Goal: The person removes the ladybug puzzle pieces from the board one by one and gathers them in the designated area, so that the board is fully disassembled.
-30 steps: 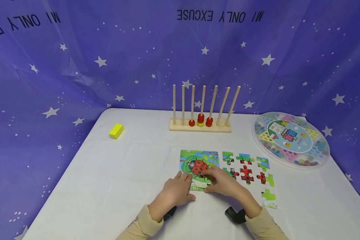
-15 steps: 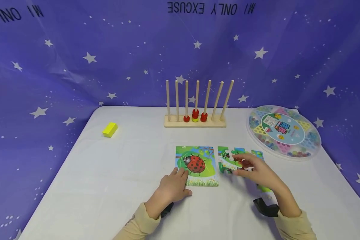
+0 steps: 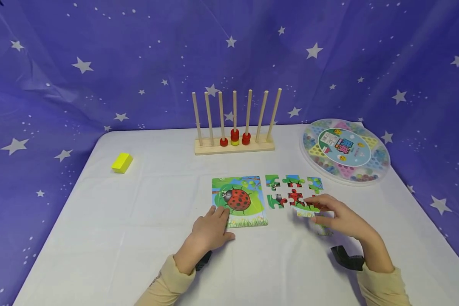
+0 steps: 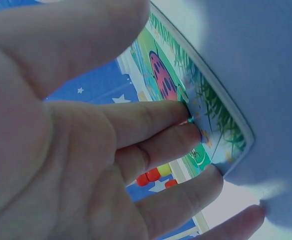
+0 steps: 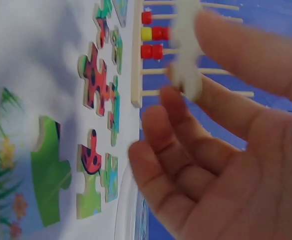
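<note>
The flat ladybug picture [image 3: 245,199] lies on the white table. My left hand [image 3: 210,229] rests on its lower left corner with fingers spread; the left wrist view shows the fingertips touching the picture's surface [image 4: 220,120]. To the right, my right hand [image 3: 340,216] pinches a jigsaw piece [image 3: 305,210] with grass and green on it, held above the table. In the right wrist view this piece [image 5: 186,50] is blurred and seen nearly edge-on between thumb and fingers. Loose jigsaw pieces [image 3: 295,198] lie in rows beside the picture, some partly hidden by the right hand.
Behind stands a wooden peg rack [image 3: 234,146] with several red and yellow beads on its pegs. At the back right lies a round clear case of colored beads [image 3: 344,151]. A yellow block [image 3: 122,162] sits at the far left. A starry purple cloth [image 3: 157,55] hangs behind the table.
My right hand has moved from the picture's lower right to the right, carrying the jigsaw piece over by the loose pieces. My left hand stays on the picture. The head view has shifted.
</note>
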The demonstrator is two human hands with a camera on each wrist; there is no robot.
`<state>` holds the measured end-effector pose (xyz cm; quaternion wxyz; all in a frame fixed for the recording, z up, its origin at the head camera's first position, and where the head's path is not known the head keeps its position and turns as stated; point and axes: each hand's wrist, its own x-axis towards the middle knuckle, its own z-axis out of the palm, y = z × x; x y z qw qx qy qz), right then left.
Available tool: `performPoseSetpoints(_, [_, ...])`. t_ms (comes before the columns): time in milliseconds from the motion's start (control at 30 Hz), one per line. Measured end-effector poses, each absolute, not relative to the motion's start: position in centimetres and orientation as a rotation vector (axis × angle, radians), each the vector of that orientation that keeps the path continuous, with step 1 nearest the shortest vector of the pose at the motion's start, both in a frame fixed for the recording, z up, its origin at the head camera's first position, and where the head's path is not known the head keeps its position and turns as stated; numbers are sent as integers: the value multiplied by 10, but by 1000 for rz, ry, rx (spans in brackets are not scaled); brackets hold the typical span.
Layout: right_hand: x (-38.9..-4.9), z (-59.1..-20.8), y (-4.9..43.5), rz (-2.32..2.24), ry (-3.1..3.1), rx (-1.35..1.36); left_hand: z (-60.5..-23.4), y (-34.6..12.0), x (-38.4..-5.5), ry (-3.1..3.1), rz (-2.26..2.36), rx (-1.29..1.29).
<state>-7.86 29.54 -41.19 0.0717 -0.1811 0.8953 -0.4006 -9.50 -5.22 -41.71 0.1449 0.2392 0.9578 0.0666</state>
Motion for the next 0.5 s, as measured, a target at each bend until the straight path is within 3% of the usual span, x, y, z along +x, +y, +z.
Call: performPoseSetpoints(500, [-79, -426, 293, -1007, 2474, -526, -415, -52, -90, 2770, 197, 630])
